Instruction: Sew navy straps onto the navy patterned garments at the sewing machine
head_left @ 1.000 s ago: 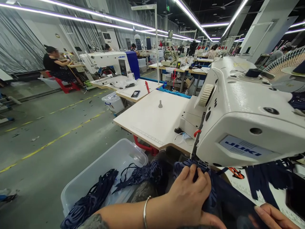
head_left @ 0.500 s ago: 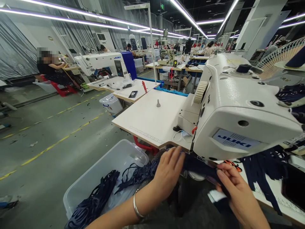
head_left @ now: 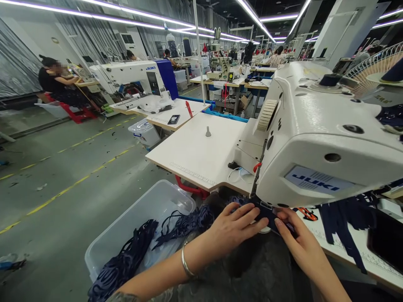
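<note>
A white JUKI sewing machine point(head_left: 317, 138) fills the right of the view, on a cream table point(head_left: 201, 153). Under its head lies a piece of dark navy lace fabric point(head_left: 266, 212). My left hand point(head_left: 233, 228), with a silver bracelet on the wrist, rests on the fabric with fingers stretched flat toward the needle area. My right hand point(head_left: 297, 241) presses its fingertips on the same fabric from the right. More navy lace point(head_left: 189, 220) trails left from my lap into a clear plastic bin point(head_left: 147, 222).
Navy strips point(head_left: 340, 218) hang over the table at right beside orange-handled scissors point(head_left: 305, 214). A fan point(head_left: 374, 71) stands behind the machine. Another sewing station point(head_left: 138, 84) and a seated person point(head_left: 58, 86) are at the back left. Grey floor with yellow lines lies left.
Both hands have closed in on the fabric under the machine head. My left hand moved right and flattened; my right hand moved up from the lower edge to the needle area.
</note>
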Demonstrator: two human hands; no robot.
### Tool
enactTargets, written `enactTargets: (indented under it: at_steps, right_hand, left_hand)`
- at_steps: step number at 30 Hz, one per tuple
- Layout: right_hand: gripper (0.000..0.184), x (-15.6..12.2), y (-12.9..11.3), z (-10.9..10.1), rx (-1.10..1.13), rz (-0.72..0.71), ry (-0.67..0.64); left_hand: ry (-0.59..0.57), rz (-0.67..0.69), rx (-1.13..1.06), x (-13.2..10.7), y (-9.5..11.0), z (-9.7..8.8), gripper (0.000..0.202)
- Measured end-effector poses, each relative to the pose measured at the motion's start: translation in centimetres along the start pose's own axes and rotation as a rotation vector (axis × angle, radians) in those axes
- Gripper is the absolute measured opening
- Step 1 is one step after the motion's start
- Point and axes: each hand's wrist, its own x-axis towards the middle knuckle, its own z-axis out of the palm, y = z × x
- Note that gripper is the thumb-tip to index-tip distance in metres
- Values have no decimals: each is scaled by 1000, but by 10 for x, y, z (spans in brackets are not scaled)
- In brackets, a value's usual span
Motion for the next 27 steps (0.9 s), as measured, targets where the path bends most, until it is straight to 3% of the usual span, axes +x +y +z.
enactTargets:
  at_steps: [6, 10, 27]
  right_hand:
    - [33, 16, -10, 1, -135, -203, -6]
    - [37, 24, -12, -2, -199, -300, -56]
    - [40, 25, -10, -4, -260, -276, -73]
  left_hand:
    - [3, 3, 40, -1, 1, 1, 41]
    - [22, -25, 77, -1, 2, 4, 44]
    - [14, -82, 112, -1, 9, 7, 44]
